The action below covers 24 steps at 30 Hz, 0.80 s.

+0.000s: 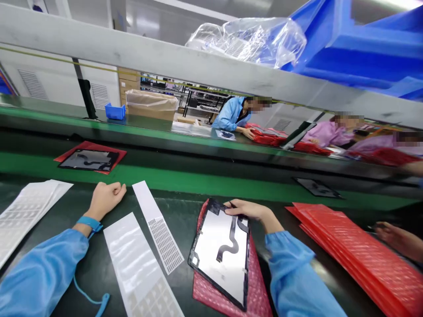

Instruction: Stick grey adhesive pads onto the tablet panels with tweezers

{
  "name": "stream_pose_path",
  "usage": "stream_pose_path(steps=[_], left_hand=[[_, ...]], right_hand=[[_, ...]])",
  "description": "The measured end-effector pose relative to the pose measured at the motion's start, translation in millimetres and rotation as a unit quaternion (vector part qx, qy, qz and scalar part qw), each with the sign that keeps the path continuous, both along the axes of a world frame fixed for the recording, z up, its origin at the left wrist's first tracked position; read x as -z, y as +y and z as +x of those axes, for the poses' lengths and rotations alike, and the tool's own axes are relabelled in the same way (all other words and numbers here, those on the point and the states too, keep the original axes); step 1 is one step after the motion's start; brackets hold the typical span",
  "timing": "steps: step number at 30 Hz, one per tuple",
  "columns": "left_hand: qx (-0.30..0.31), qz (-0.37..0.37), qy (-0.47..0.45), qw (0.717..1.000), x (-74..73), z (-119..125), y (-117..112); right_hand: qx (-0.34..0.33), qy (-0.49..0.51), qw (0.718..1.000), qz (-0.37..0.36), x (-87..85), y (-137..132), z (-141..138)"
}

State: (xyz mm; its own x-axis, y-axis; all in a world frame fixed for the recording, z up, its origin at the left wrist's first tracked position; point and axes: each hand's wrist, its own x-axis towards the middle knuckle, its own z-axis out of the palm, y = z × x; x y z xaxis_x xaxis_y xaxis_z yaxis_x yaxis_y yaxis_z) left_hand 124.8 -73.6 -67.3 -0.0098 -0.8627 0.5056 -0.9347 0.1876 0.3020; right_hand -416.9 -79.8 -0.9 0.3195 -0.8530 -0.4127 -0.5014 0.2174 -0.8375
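Note:
My right hand grips the upper right edge of a display panel, thumb over its back. The panel has a silvery back, a black border and a dark curved flex cable, and it lies tilted over a red bubble-wrap bag. My left hand is curled closed above the bench, a blue wrist strap around its wrist; anything inside its fingers is hidden. Just right of it lies a narrow sheet of small labels. Nearer me is a wider sticker sheet.
More sticker sheets lie at far left. On the green conveyor belt rest another panel on a red bag and a dark panel. Red bubble bags are stacked right, near another person's hand. A shelf crosses overhead.

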Motion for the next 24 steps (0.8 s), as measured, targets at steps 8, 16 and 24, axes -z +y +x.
stream_pose_path(steps=[8, 16, 24], left_hand=[[0.080, 0.024, -0.014, 0.996, 2.9, -66.8, 85.2], [0.203, 0.077, -0.034, 0.975, 16.0, -96.2, 92.7], [0.136, 0.078, -0.037, 0.987, -16.5, -81.6, 97.0]], right_hand=[[-0.044, 0.142, 0.961, -0.232, 14.2, -11.0, 54.9], [0.162, 0.175, 0.856, -0.458, 62.3, 34.5, 81.7], [0.240, 0.178, 0.844, -0.446, 77.1, 20.8, 66.1]])
